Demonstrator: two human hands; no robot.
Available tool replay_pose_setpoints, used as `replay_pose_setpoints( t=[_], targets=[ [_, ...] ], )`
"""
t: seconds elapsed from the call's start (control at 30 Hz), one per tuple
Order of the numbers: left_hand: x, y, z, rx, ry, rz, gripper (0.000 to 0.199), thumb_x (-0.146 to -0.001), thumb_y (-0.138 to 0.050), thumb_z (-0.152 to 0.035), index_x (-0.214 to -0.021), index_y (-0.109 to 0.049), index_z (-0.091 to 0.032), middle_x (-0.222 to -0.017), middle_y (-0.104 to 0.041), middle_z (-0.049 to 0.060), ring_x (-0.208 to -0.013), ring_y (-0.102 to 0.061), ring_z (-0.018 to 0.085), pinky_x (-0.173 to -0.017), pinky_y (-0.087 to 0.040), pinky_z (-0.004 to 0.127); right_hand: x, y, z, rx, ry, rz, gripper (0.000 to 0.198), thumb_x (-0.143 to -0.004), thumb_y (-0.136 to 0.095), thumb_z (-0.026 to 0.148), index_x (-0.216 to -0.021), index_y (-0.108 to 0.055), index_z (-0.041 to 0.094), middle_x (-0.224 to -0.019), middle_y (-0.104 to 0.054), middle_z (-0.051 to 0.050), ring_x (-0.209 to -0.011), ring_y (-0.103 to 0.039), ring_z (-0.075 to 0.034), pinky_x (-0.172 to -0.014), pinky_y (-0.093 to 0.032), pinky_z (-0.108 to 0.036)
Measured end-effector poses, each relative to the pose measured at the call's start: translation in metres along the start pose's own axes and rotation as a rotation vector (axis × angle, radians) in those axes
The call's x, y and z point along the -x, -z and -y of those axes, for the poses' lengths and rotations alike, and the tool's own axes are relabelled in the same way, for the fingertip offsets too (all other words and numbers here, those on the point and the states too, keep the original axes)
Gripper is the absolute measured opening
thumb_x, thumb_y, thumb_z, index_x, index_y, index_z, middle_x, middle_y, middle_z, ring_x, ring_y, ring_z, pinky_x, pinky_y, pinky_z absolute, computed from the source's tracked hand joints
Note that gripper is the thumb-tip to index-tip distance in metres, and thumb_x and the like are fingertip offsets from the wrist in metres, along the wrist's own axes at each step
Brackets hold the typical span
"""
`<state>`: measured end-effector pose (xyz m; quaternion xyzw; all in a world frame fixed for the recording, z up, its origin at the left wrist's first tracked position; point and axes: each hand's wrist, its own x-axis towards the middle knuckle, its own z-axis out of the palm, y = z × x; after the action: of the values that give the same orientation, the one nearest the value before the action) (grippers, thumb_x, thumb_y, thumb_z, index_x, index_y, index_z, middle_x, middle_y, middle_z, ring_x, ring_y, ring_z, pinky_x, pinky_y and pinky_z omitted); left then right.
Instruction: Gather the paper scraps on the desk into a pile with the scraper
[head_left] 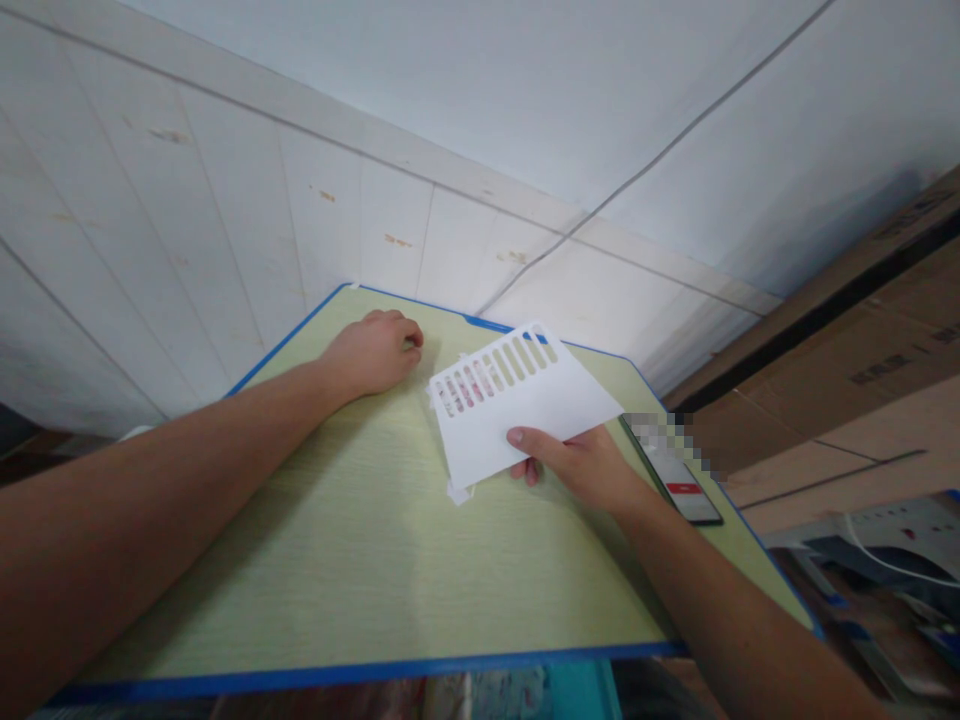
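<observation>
My right hand (581, 462) pinches the near edge of a white sheet (525, 405) and holds it tilted above the pale green table (360, 560). The sheet has a row of slots cut along its far edge, and pink shows through some of them. Small white scraps lie under its near left corner. My left hand (375, 350) rests on the table near the far left corner, fingers curled shut; whether it holds anything small is hidden.
A phone (679, 480) with a lit screen lies at the table's right edge. The table has a blue rim and stands against a white panelled wall (225, 220). Cardboard boxes (847, 390) stack up to the right, with a power strip (892, 525) below them.
</observation>
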<state>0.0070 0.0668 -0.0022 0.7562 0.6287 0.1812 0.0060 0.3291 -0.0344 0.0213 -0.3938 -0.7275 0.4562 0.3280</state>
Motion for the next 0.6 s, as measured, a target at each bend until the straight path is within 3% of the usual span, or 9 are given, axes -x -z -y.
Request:
replay_pose_setpoints(
  t=[0.6],
  targets=[
    [0.0013, 0.0022, -0.0023, -0.014, 0.009, 0.007, 0.048, -0.106, -0.055, -0.039, -0.133, -0.092, -0.025, -0.148, -0.086, 0.015, -0.146, -0.075, 0.037, -0.127, -0.060, 0.048, 0.0004, 0.0027, 0.0057, -0.044, -0.017, -0.023, 0.041, -0.097, -0.094, 0.051, -0.071, -0.074, 0.026, -0.064, -0.075, -0.006, -0.056, -0.068, -0.022, -0.055, -0.066, -0.037]
  ],
)
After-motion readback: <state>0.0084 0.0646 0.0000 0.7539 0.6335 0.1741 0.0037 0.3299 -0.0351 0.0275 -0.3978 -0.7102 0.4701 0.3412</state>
